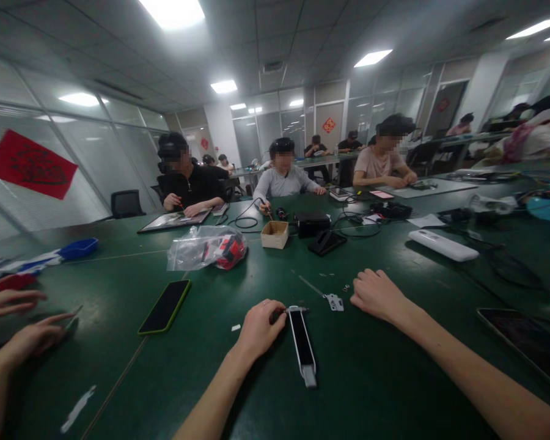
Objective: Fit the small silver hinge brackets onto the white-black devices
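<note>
The long gadget point(303, 342) lies on the bench point(371, 379). The left hand point(262, 329), at its ten o'clock, seems to touch its top end. The right hand point(378, 295) curls at two o'clock. I can't tell if either grip has anything. Likely a steadying step, calling for a gentle touch next.

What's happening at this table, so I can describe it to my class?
Someone is working with bare hands at a green table. Their left hand has its fingertips at the far end of a slim black-and-white device. Their right hand is loosely curled near a small flat plate; whether it holds anything is hidden. Another person's hands show at the left edge, and more people sit across the table.
</note>
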`<control>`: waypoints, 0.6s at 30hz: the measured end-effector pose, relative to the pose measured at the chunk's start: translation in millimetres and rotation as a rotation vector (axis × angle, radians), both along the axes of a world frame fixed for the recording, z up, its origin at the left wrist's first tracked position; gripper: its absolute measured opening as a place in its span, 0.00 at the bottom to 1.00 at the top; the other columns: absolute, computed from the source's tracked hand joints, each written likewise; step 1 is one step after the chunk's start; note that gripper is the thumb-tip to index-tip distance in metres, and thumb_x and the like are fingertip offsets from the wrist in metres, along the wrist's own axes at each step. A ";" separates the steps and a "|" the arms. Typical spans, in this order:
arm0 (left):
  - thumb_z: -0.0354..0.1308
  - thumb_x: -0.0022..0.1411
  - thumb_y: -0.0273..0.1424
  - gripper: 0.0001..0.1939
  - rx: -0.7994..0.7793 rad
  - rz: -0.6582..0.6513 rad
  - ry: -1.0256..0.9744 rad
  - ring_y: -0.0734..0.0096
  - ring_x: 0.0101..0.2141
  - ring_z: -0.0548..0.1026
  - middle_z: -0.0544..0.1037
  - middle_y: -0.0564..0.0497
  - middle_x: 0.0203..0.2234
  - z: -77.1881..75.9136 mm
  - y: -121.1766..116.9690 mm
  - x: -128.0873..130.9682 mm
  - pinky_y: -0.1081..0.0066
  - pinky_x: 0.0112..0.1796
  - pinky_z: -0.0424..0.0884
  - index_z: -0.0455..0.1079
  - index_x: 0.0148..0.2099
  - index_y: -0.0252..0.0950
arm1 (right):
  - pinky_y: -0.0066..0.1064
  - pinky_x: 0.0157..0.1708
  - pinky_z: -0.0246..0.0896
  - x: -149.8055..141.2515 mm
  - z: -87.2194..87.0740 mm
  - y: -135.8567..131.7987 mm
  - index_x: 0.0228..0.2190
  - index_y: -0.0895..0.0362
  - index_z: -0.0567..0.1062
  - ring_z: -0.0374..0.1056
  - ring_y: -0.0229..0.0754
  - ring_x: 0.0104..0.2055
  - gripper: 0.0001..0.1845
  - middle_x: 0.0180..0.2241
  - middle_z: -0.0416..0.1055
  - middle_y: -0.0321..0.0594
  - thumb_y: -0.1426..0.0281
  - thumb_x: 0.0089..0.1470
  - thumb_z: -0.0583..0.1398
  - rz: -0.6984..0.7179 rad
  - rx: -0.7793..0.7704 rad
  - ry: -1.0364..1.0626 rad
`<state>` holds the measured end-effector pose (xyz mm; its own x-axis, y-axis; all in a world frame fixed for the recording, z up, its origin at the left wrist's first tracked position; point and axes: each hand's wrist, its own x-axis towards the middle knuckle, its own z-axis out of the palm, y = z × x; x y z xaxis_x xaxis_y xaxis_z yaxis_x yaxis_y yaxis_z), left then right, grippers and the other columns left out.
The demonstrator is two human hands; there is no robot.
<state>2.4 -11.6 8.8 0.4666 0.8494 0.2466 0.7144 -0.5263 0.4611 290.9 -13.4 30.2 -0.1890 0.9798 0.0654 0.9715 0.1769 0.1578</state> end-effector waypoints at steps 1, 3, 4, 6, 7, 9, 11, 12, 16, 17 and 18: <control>0.51 0.60 0.31 0.09 0.001 0.002 0.002 0.71 0.30 0.70 0.74 0.51 0.31 0.6 -0.1 0.0 0.72 0.34 0.64 0.72 0.40 0.37 | 0.40 0.39 0.55 0.4 -1.2 0.7 0.29 0.63 0.76 0.65 0.51 0.41 0.15 0.36 0.72 0.53 0.69 0.53 0.52 0.001 0.004 0.002; 0.51 0.60 0.31 0.09 -0.001 0.006 0.001 0.71 0.30 0.70 0.74 0.51 0.30 1.8 -0.3 0.1 0.72 0.33 0.64 0.72 0.40 0.37 | 0.40 0.39 0.55 1.3 -3.2 1.9 0.30 0.64 0.76 0.65 0.51 0.40 0.16 0.36 0.72 0.52 0.69 0.54 0.52 0.001 0.007 0.017; 0.51 0.60 0.31 0.09 -0.004 0.005 -0.002 0.71 0.30 0.70 0.74 0.51 0.31 2.2 -0.4 0.1 0.72 0.33 0.64 0.72 0.40 0.37 | 0.40 0.40 0.55 1.8 -3.9 2.3 0.31 0.64 0.76 0.65 0.50 0.40 0.16 0.36 0.72 0.52 0.69 0.54 0.51 0.001 0.009 0.027; 0.51 0.60 0.32 0.09 -0.010 0.006 -0.008 0.71 0.30 0.70 0.74 0.51 0.31 2.6 -0.6 0.0 0.72 0.33 0.64 0.72 0.40 0.37 | 0.40 0.40 0.55 2.5 -4.6 2.9 0.31 0.64 0.76 0.65 0.50 0.40 0.15 0.36 0.72 0.53 0.69 0.54 0.51 -0.004 0.015 0.043; 0.51 0.61 0.32 0.09 -0.013 0.008 -0.011 0.71 0.30 0.70 0.75 0.51 0.31 2.5 -0.7 0.0 0.72 0.33 0.65 0.71 0.40 0.37 | 0.40 0.40 0.55 2.7 -4.7 2.9 0.31 0.64 0.76 0.65 0.50 0.40 0.15 0.36 0.72 0.53 0.70 0.54 0.51 -0.005 0.020 0.047; 0.51 0.61 0.33 0.10 -0.016 0.010 -0.011 0.70 0.30 0.70 0.75 0.51 0.31 1.5 -0.7 -0.3 0.71 0.34 0.65 0.71 0.40 0.37 | 0.40 0.40 0.55 2.6 -4.2 2.6 0.32 0.65 0.76 0.64 0.51 0.40 0.15 0.37 0.72 0.53 0.71 0.54 0.52 -0.014 0.020 0.048; 0.51 0.61 0.33 0.10 -0.010 0.015 -0.002 0.69 0.31 0.71 0.75 0.51 0.32 0.0 -0.3 -0.8 0.71 0.34 0.65 0.71 0.41 0.37 | 0.40 0.40 0.56 2.1 -3.0 2.1 0.33 0.65 0.76 0.64 0.50 0.40 0.15 0.37 0.71 0.53 0.71 0.54 0.52 -0.017 0.017 0.049; 0.51 0.61 0.34 0.10 -0.005 0.018 0.006 0.69 0.32 0.71 0.75 0.50 0.33 -0.7 -0.2 -1.1 0.70 0.35 0.65 0.71 0.41 0.37 | 0.39 0.39 0.56 1.6 -2.2 1.8 0.34 0.65 0.76 0.64 0.50 0.40 0.15 0.37 0.71 0.53 0.72 0.55 0.51 -0.016 0.024 0.051; 0.52 0.61 0.35 0.11 0.028 0.042 0.043 0.67 0.33 0.72 0.75 0.50 0.34 -0.1 -0.6 -1.9 0.69 0.34 0.65 0.70 0.42 0.38 | 0.36 0.35 0.57 -4.2 2.2 0.5 0.31 0.63 0.74 0.63 0.46 0.35 0.14 0.34 0.69 0.50 0.71 0.56 0.51 -0.003 0.102 0.113; 0.52 0.61 0.36 0.11 0.044 0.050 0.043 0.66 0.34 0.72 0.75 0.50 0.34 1.3 -1.4 -1.9 0.68 0.35 0.65 0.70 0.42 0.38 | 0.35 0.34 0.57 -7.5 3.2 -0.3 0.31 0.62 0.74 0.63 0.45 0.34 0.13 0.33 0.69 0.48 0.71 0.56 0.50 0.011 0.132 0.154; 0.52 0.61 0.36 0.11 0.065 0.058 0.037 0.65 0.35 0.72 0.75 0.49 0.34 3.2 -2.4 -1.7 0.67 0.36 0.65 0.70 0.42 0.38 | 0.34 0.33 0.57 -11.8 4.0 -1.5 0.30 0.61 0.73 0.62 0.44 0.33 0.12 0.33 0.68 0.46 0.71 0.56 0.50 0.033 0.165 0.207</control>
<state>0.7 -14.0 11.9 0.4268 0.8580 0.2858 0.7604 -0.5116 0.4002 279.1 -14.9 34.2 -0.1864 0.9461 0.2647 0.9803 0.1970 -0.0141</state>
